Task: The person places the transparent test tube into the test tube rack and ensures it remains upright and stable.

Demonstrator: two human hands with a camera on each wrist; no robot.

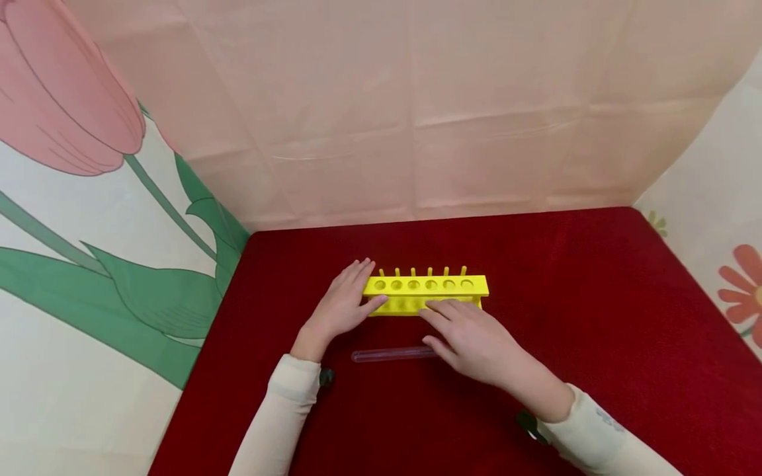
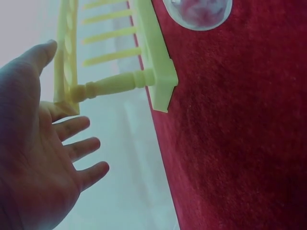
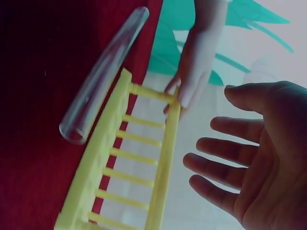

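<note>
A yellow test tube rack [image 1: 425, 285] stands upright on the red cloth, a row of round holes along its top plate and short pegs behind. At its left end my left hand [image 1: 342, 307] holds the top plate, thumb at the front and fingers spread beyond the end. My right hand [image 1: 476, 337] hovers in front of the rack's right half, fingers loosely extended and holding nothing. Nearer me lies a clear test tube [image 1: 389, 355], its right end hidden behind the right hand in the head view. The right wrist view shows the tube's open mouth [image 3: 74, 133] beside the rack's base.
A red cloth [image 1: 565, 277] covers the table, whose back edge meets a plain pinkish hanging [image 1: 417, 132]. Flower-printed sheets [image 1: 178, 311] hang at the sides. Dark wrist devices [image 1: 530, 426] show by both sleeves.
</note>
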